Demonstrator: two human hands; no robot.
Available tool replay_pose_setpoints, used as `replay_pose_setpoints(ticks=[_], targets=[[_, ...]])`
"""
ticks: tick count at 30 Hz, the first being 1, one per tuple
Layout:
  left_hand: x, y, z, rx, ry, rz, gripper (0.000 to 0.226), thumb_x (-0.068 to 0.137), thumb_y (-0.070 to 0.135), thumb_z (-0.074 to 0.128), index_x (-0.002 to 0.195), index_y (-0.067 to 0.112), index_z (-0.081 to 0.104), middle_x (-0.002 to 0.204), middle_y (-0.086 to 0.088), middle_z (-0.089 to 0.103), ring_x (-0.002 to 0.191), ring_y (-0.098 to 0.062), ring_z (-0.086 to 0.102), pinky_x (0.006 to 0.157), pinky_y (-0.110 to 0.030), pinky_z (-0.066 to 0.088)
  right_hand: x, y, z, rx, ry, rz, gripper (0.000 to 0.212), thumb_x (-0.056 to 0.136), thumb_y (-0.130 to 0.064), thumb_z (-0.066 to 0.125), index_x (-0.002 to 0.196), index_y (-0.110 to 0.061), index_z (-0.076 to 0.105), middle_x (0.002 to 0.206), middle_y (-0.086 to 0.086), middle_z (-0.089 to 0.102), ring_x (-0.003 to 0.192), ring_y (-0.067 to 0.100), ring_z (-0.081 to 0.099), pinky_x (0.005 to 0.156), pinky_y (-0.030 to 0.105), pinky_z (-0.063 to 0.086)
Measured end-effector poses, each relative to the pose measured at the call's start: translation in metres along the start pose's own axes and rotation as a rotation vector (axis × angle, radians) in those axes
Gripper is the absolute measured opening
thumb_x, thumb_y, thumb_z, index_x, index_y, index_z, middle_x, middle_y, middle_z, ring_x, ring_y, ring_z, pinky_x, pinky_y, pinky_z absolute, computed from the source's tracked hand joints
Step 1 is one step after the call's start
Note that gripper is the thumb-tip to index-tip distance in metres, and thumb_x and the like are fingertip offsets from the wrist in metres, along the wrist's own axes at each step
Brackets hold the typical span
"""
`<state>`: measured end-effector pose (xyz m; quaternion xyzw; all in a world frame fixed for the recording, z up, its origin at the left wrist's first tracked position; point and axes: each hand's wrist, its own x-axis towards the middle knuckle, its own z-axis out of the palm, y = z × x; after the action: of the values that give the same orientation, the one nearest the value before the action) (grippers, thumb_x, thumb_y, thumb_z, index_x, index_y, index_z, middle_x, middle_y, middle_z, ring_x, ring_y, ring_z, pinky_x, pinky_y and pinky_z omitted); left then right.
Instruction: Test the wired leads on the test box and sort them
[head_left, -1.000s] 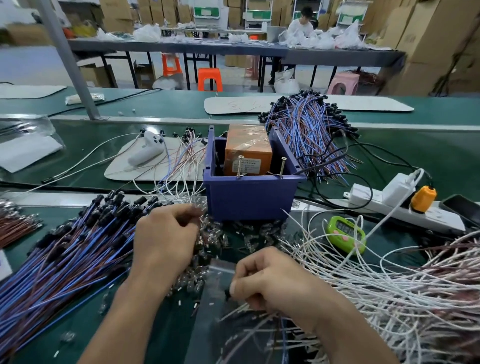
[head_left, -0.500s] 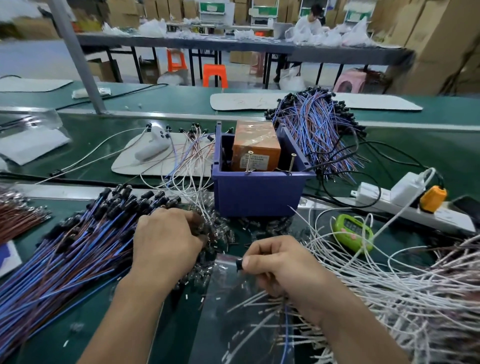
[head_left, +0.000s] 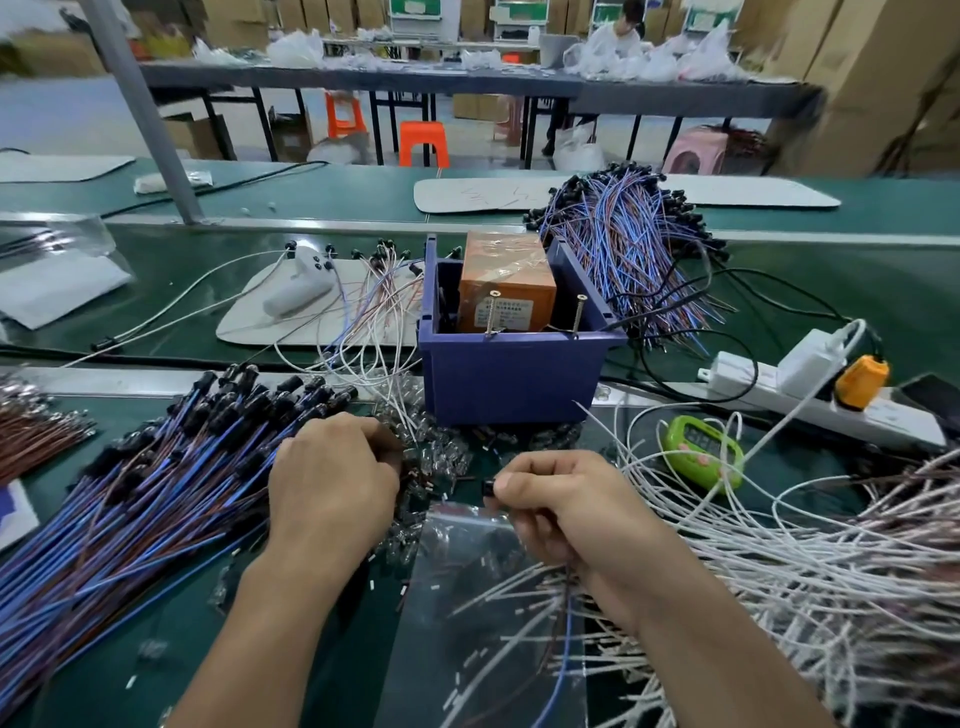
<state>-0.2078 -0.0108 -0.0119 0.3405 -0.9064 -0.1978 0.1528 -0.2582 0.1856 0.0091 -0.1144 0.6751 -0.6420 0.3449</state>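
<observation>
A blue bin (head_left: 511, 374) holds the orange test box (head_left: 506, 283), with two screws standing at its front rim. My right hand (head_left: 563, 506) pinches the black cap of a blue-and-brown wired lead (head_left: 563, 644), whose wires trail down below the hand. My left hand (head_left: 332, 483) lies curled over a heap of small clear bulbs (head_left: 436, 452) just in front of the bin; its fingertips are hidden. A big pile of blue-and-brown leads (head_left: 130, 519) lies to the left, and a second pile (head_left: 628, 244) behind the bin.
White leads (head_left: 810, 561) are heaped at the right. A green timer (head_left: 701, 452), a power strip (head_left: 810, 395) with an orange plug, a clear plastic bag (head_left: 467, 587) and a white board (head_left: 291, 317) with loose leads lie around the bin.
My right hand has risen a little toward the bin with the lead's black cap pinched. My left hand has stayed on the bulb heap.
</observation>
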Motion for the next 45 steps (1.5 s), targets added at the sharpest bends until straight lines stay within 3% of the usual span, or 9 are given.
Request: replay_pose_setpoints(ticks=[8, 12, 15, 19, 23, 26, 29, 36, 45], targets=[[0.001, 0.001, -0.008, -0.257, 0.176, -0.049, 0.007, 0.082, 0.033, 0.084, 0.082, 0.038, 0.079, 0.061, 0.028, 0.059, 0.061, 0.001, 0.057, 0.054, -0.017, 0.041, 0.001, 0.001, -0.004, 0.093, 0.044, 0.021, 0.022, 0.092, -0.014, 0.068, 0.073, -0.015, 0.079, 0.055, 0.004, 0.056, 0.043, 0.009, 0.038, 0.040, 0.017, 0.029], [-0.002, 0.001, -0.012, -0.339, 0.166, -0.021, 0.021, 0.074, 0.030, 0.090, 0.077, 0.045, 0.075, 0.066, 0.024, 0.070, 0.073, -0.007, 0.071, 0.074, -0.035, 0.062, 0.002, 0.003, -0.005, 0.131, 0.052, 0.028, 0.021, 0.093, -0.015, 0.068, 0.076, -0.015, 0.080, 0.056, 0.003, 0.057, 0.043, 0.009, 0.038, 0.041, 0.018, 0.029], [-0.002, 0.000, -0.011, -0.371, 0.170, -0.031, 0.022, 0.074, 0.036, 0.090, 0.068, 0.044, 0.070, 0.061, 0.021, 0.069, 0.066, -0.007, 0.071, 0.069, -0.036, 0.062, 0.003, 0.004, -0.005, 0.156, 0.081, 0.019, 0.022, 0.093, -0.015, 0.068, 0.075, -0.015, 0.080, 0.056, 0.003, 0.057, 0.044, 0.009, 0.038, 0.042, 0.019, 0.028], [-0.006, 0.009, -0.011, -0.718, -0.015, 0.032, 0.018, 0.083, 0.027, 0.085, 0.066, 0.028, 0.078, 0.058, 0.004, 0.072, 0.044, -0.012, 0.066, 0.045, -0.023, 0.051, 0.006, 0.004, -0.005, 0.221, 0.100, 0.004, 0.028, 0.093, -0.012, 0.066, 0.069, -0.018, 0.078, 0.062, 0.007, 0.058, 0.047, 0.012, 0.038, 0.046, 0.022, 0.024], [-0.021, 0.032, -0.019, -1.059, -0.236, 0.112, 0.009, 0.076, 0.028, 0.085, 0.071, 0.021, 0.081, 0.057, -0.009, 0.070, 0.042, -0.017, 0.060, 0.044, -0.023, 0.046, 0.006, 0.003, -0.006, 0.343, 0.083, -0.026, 0.017, 0.081, -0.011, 0.070, 0.068, -0.020, 0.076, 0.082, 0.016, 0.059, 0.051, 0.011, 0.044, 0.048, 0.025, 0.024], [-0.031, 0.044, -0.021, -1.186, -0.380, 0.143, 0.019, 0.063, 0.030, 0.086, 0.079, 0.020, 0.083, 0.065, -0.010, 0.074, 0.051, -0.015, 0.066, 0.049, -0.019, 0.050, 0.003, 0.002, -0.009, 0.407, -0.005, -0.037, 0.014, 0.071, -0.019, 0.068, 0.081, -0.013, 0.076, 0.070, 0.009, 0.056, 0.053, 0.013, 0.045, 0.053, 0.028, 0.028], [-0.033, 0.047, -0.022, -1.218, -0.432, 0.129, 0.021, 0.066, 0.025, 0.082, 0.085, 0.019, 0.084, 0.073, -0.010, 0.077, 0.059, -0.014, 0.070, 0.057, -0.018, 0.054, 0.004, 0.002, -0.011, 0.506, -0.019, -0.056, 0.020, 0.070, -0.012, 0.060, 0.085, -0.003, 0.069, 0.067, 0.008, 0.055, 0.051, 0.014, 0.041, 0.056, 0.030, 0.024], [-0.035, 0.046, -0.031, -1.200, -0.522, 0.195, 0.029, 0.060, 0.037, 0.083, 0.086, 0.025, 0.086, 0.083, -0.012, 0.079, 0.072, -0.013, 0.072, 0.069, -0.018, 0.056, 0.002, -0.002, -0.010, 0.720, -0.025, -0.146, 0.012, 0.051, -0.012, 0.056, 0.060, -0.005, 0.057, 0.061, 0.010, 0.053, 0.052, 0.019, 0.019, 0.059, 0.034, 0.015], [-0.049, 0.059, -0.041, -1.116, -0.419, 0.326, 0.025, 0.072, 0.003, 0.087, 0.080, 0.027, 0.085, 0.077, -0.001, 0.080, 0.072, -0.012, 0.077, 0.066, -0.015, 0.057, 0.004, 0.001, -0.013, 0.721, -0.107, -0.151, 0.013, 0.053, -0.014, 0.055, 0.059, -0.006, 0.062, 0.053, 0.008, 0.041, 0.047, 0.017, 0.025, 0.052, 0.031, 0.021]])
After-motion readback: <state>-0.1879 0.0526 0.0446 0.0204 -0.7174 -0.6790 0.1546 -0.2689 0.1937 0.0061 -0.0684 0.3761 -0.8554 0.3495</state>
